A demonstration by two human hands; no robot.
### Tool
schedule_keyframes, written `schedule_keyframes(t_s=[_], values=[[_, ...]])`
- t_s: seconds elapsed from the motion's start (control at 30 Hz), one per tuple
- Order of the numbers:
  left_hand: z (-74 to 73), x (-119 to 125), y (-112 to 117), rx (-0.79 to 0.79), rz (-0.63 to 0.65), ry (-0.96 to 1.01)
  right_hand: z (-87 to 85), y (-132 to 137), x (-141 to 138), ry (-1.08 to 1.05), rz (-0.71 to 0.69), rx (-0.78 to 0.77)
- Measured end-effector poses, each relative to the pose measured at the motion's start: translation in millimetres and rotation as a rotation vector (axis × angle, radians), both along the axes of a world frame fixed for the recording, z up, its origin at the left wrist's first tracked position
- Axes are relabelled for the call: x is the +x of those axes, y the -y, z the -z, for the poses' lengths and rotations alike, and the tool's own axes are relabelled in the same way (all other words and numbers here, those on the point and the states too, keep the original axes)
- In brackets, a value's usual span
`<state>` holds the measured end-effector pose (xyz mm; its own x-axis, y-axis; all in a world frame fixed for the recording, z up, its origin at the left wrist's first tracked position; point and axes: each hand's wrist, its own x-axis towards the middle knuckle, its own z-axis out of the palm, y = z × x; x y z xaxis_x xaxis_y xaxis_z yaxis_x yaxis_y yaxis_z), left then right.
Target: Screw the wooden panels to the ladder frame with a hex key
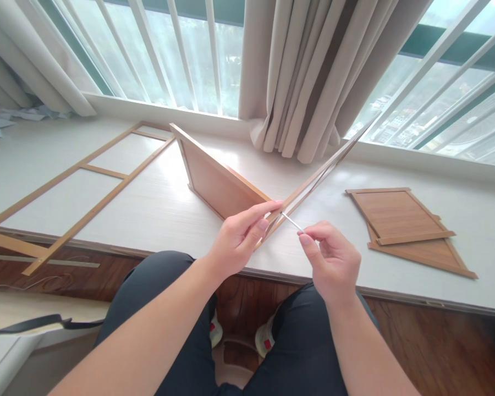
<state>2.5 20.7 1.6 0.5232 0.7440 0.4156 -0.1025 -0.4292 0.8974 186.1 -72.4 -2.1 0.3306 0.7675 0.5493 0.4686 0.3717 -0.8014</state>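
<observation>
Silver and slim, a metal rod (292,222) sits pinched in the narrow grip of the right hand (336,258), its long axis slanting left and forward to the slanted wooden frame (307,184) the left hand (241,236) holds. Beyond, a leaning panel (218,181) crowds the left side; on the white ledge (160,203) lie an open frame (107,200), left, and two overlapping panels (400,214), right.

on the windowsill (157,220), a ladder-like frame (124,183) lay at left, its near end jutting past the edge. right of it, a tilted panel (216,179) met a long frame (313,177) at the left hand (243,234). a metal rod (292,223) ran from there to the right hand (334,261). overlapping boards (400,214) lay farther right; behind, a curtain (297,77) hung between windows (198,60).
</observation>
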Motion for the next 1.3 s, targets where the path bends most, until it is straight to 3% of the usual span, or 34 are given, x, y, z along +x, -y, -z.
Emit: schedule_keyframes(t_s=[0.13,0.27,0.73,1.07,1.3], values=[[1.8,-1.0,-0.7,0.000,0.005,-0.015,-1.3,3.5,-1.9,-0.022,0.079,0.039],[4.0,-1.5,-1.0,-0.007,0.001,-0.018,-3.4,7.2,-5.4,-0.093,0.136,-0.027],[8.0,0.5,-0.2,-0.051,0.027,0.022,3.2,6.5,4.5,-0.045,0.038,0.084],[10.6,1.0,0.5,-0.083,0.035,0.039,-6.2,2.2,-3.7,-0.145,-0.014,0.192],[11.7,1.8,0.0,-0.055,0.046,0.066,-5.8,3.4,5.6,0.013,-0.116,0.181]])
